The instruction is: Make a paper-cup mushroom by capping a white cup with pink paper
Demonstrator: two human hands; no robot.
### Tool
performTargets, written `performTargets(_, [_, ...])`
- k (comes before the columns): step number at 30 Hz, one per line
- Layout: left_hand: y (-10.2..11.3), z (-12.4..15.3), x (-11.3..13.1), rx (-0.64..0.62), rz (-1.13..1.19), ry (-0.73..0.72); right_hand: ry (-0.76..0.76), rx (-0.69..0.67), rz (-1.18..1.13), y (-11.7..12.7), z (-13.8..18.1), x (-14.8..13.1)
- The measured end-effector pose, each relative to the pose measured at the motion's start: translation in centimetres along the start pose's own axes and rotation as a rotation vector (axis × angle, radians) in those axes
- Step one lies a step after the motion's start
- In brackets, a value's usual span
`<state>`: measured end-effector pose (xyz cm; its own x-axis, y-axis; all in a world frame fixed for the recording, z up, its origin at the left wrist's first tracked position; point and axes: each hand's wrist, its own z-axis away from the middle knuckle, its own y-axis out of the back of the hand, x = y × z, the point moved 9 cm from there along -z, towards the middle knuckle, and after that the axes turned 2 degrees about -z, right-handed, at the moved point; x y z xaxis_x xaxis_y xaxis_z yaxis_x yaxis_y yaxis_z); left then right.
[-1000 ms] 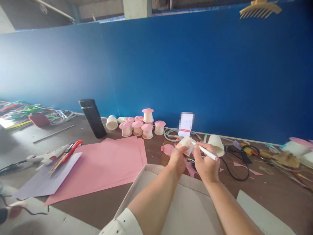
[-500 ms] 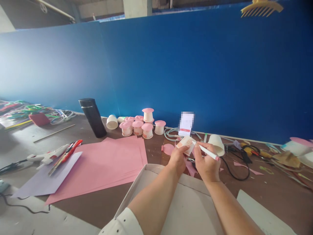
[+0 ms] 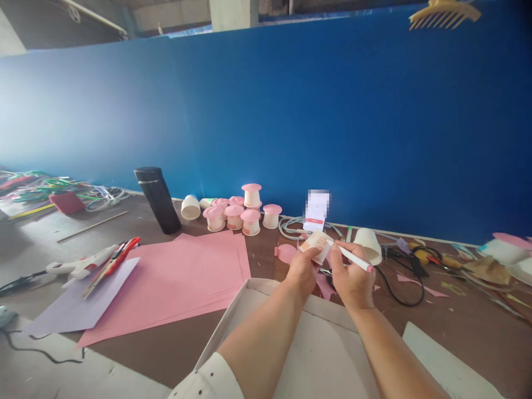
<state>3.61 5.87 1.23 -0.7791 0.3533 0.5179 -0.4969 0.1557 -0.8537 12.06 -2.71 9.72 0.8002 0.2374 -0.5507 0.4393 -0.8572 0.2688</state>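
A white paper cup with an orange-pink print is in my left hand, its fingers closed round the near side. My right hand grips a white marker with a pink end. The marker's tip meets the cup's side or is very close to it. Just behind my right hand lies another white paper cup on its side. Pink paper pieces lie beside and beneath my hands, partly hidden by them.
Several cups topped with pink paper discs stand near the blue partition. A black flask, pink sheets, a red cutter and a glue gun are leftward. A phone leans behind the hands; cables lie right.
My hands keep almost the same place. The cup has turned slightly, and its reddish marks show more plainly near the marker's tip.
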Motion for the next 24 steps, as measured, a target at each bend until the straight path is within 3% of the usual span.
performTargets(24, [-0.02,0.12,-0.02,0.006,-0.013,0.010,-0.019,-0.009,0.011,-0.03,0.03,-0.03])
